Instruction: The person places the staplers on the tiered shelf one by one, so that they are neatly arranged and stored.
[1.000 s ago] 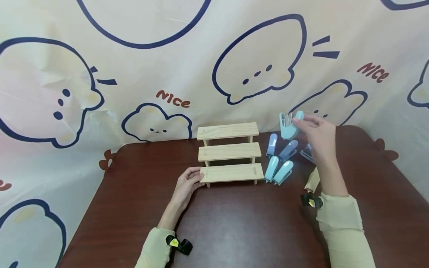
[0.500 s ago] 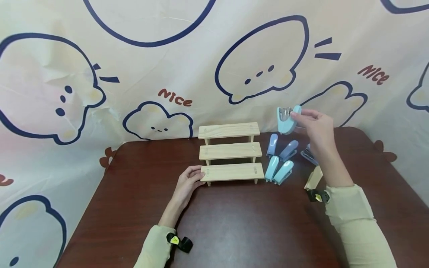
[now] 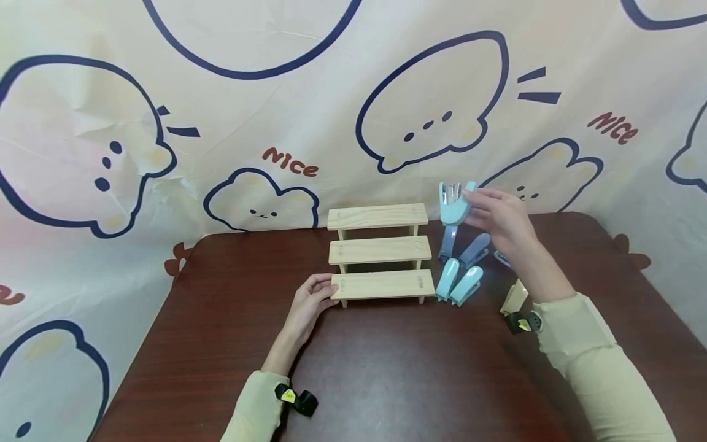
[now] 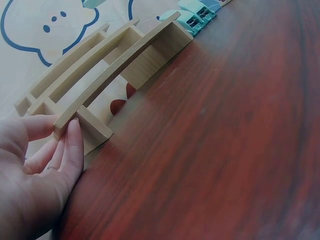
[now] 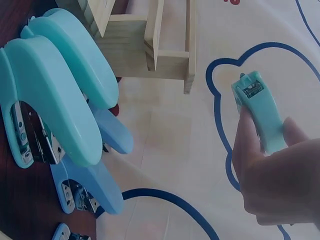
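Pale backdrop (image 3: 309, 116) w/ navy cartoon outlines & red "Nice" lettering hangs behind a dark reddish-brown desk (image 3: 409, 368). Light-blue stapler (image 3: 454, 212) is up in the air, seen over the desk's back edge, R of the top tier of the 3-tier wooden stand (image 3: 381, 250); its two halves are spread, metal showing betw. them. R hand (image 3: 499, 218) grasps it, pinching one side. On the desk under it: a periwinkle stapler (image 3: 448, 242), then a second periwinkle stapler (image 3: 475, 250) just R. In front of those, two turquoise staplers (image 3: 467, 285) side by side, just off the stand's R end. Another blue stapler (image 3: 503, 259) farther R, mostly hidden by the R arm. Nearer the desk's front edge, a cream item (image 3: 515, 297), part-covered, by the R wrist cam (image 3: 521, 322). Stand sits near the middle of the back edge; L hand (image 3: 310, 301) grips its front tier's L end. L wrist cam (image 3: 296, 400) is at the pale-green cuff.
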The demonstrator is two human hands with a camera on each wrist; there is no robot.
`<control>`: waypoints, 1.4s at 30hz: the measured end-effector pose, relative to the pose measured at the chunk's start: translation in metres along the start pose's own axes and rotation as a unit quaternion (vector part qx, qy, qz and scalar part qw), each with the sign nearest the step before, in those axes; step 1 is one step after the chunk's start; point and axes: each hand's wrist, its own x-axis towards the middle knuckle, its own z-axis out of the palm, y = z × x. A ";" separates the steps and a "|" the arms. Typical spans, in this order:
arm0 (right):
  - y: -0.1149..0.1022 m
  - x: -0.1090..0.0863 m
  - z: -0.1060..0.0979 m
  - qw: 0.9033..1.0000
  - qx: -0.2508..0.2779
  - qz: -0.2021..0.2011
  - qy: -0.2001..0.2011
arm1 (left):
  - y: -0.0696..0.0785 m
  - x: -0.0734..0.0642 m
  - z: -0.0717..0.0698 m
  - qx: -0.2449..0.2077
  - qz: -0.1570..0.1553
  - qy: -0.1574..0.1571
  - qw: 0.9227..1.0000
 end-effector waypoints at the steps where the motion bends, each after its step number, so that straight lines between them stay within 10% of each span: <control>1: -0.001 0.001 0.001 1.000 0.004 0.007 -0.001 | 0.000 0.000 0.000 -0.001 0.000 -0.002 1.000; 42: 0.004 0.039 0.035 0.998 -0.055 0.005 0.037 | 0.000 -0.003 -0.001 0.003 0.010 -0.010 1.000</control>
